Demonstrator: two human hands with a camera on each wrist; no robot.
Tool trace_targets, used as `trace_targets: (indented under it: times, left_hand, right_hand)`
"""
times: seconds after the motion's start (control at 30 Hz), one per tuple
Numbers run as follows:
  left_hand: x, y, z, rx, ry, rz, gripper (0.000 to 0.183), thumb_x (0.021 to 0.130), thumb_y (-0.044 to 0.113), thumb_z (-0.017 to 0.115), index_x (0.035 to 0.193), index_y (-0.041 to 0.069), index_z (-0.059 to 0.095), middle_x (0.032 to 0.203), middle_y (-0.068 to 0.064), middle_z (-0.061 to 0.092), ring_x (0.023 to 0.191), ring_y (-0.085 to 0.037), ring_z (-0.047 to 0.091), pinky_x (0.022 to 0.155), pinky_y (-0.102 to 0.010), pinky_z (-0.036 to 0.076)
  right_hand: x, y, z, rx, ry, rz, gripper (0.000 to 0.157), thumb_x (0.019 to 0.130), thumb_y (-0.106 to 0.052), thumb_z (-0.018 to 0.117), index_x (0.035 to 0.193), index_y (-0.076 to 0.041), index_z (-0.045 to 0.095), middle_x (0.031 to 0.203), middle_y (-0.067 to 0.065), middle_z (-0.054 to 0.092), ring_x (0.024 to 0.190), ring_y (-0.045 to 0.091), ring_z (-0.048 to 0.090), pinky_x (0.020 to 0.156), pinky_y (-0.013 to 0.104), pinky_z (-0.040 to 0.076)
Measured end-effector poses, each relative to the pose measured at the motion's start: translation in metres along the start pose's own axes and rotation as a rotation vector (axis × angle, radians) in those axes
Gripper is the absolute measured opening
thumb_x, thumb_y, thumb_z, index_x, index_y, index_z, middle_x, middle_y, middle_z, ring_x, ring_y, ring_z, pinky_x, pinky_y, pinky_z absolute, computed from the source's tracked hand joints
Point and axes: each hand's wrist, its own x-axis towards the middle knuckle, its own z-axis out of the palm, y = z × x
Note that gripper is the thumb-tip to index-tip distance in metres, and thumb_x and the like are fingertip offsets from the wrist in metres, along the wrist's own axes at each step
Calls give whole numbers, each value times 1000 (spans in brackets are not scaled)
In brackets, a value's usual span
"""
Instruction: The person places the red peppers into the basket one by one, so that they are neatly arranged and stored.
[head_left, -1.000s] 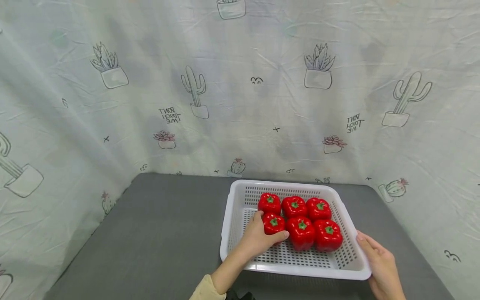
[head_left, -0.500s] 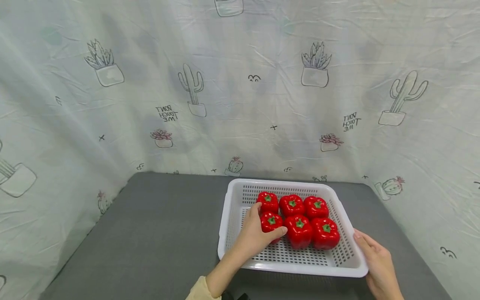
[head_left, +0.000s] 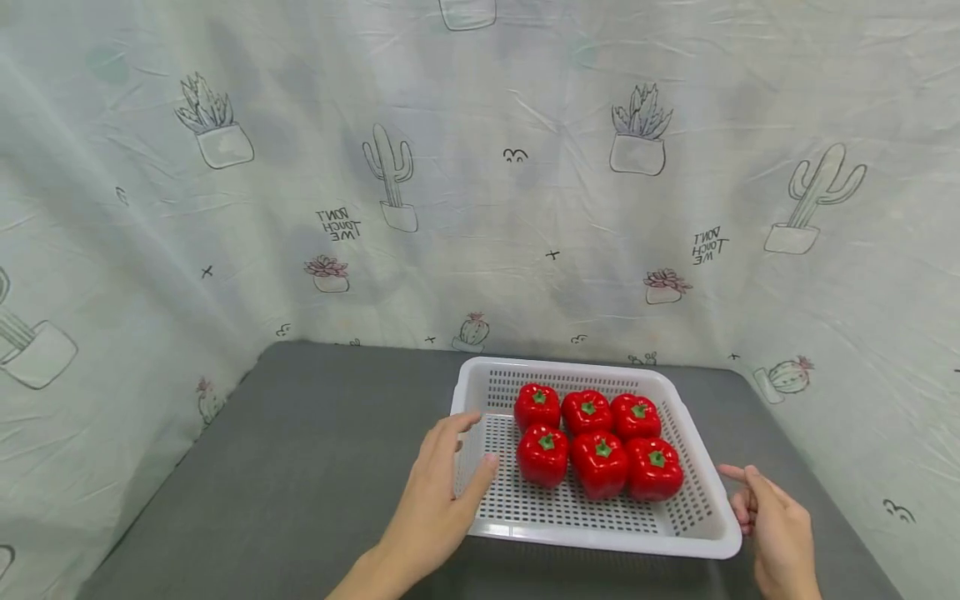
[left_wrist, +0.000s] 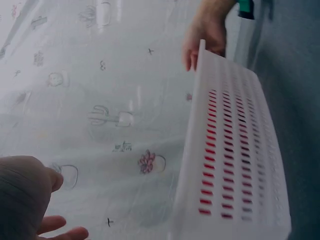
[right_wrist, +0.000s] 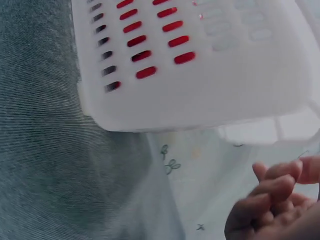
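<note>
Several red bell peppers with green stems sit in two rows in a white perforated plastic basket (head_left: 600, 542). The front-left bell pepper (head_left: 543, 458) stands upright against its neighbours. My left hand (head_left: 431, 500) hovers at the basket's left side, its fingers and thumb spread, with nothing held. In the left wrist view, that hand (left_wrist: 27, 195) is apart from the basket wall (left_wrist: 195, 140). By the right rim is my right hand (head_left: 780, 521), index finger extended and other fingers loosely curled. The right wrist view has these fingers (right_wrist: 275, 187) holding nothing, clear of the basket (right_wrist: 200, 97).
A dark grey cloth-covered table (head_left: 322, 433) lies under the basket and extends well to its left. Behind and at both sides hangs a pale curtain (head_left: 480, 208) printed with cacti and potted plants.
My left hand has let go of the front-left bell pepper and moved left, spreading open. My right hand has released the basket's right rim and shifted slightly right. The bell peppers remain in the basket.
</note>
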Motion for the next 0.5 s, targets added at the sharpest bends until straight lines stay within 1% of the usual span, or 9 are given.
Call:
trace_targets:
  times: [0.07,0.13,0.17,0.23,0.27,0.3,0.37,0.43,0.5]
  left_hand:
    - [-5,-6,-7,35,49,42,49,98,34,62,141,20,44,138,7,45,126,-11,42,98,-46,45]
    - [-9,-14,-13,79,89,86,48,98,29,63,141,18,45,140,6,45,129,-11,39,100,-47,43]
    - [-11,-19,-16,106,104,110,48,98,26,63,141,16,45,141,5,44,131,-12,37,101,-48,42]
    - [-14,-28,-22,161,129,161,48,98,23,62,142,13,45,144,2,42,133,-15,35,102,-49,40]
    - [-15,-32,-25,185,137,182,48,99,21,62,143,12,45,144,1,41,134,-17,35,102,-49,40]
    - [-15,-37,-28,209,147,204,48,98,20,61,143,11,45,145,-1,41,134,-19,35,101,-49,40]
    - [-15,-44,-35,258,164,246,48,99,19,60,143,8,45,146,-5,41,134,-23,36,101,-48,39]
    - [-13,-51,-42,304,180,284,48,99,21,59,142,4,46,146,-8,42,133,-27,37,102,-47,37]
    - [-9,-57,-48,359,202,324,48,101,26,55,140,-1,47,145,-13,43,132,-32,38,105,-48,34]
  right_hand:
    - [-2,-7,2,-71,124,-2,29,102,-32,53,85,-22,75,59,3,47,53,12,45,47,25,40]
    - [-6,-12,4,-174,204,-34,27,102,-25,52,95,-12,76,61,3,51,56,11,48,49,22,42]
    - [-8,-15,4,-224,227,-56,27,102,-24,52,102,-7,74,62,3,54,57,10,51,50,20,44]
    - [-13,-21,3,-367,260,-115,32,102,-26,52,115,-3,70,68,3,60,60,4,54,53,17,43]
    - [-16,-24,3,-448,268,-150,35,102,-27,52,120,-2,67,74,6,64,62,0,54,54,15,42]
    - [-19,-27,3,-521,274,-190,37,102,-28,51,124,-2,65,82,7,67,67,0,54,58,15,42]
    - [-24,-32,4,-625,283,-296,39,102,-28,53,130,-2,62,99,12,67,80,5,58,65,16,39]
    - [-29,-37,6,-695,293,-434,39,101,-23,53,133,-1,59,115,19,62,96,19,58,78,27,42]
    - [-32,-41,8,-699,300,-607,38,99,-15,56,133,1,58,121,23,56,108,38,51,88,44,41]
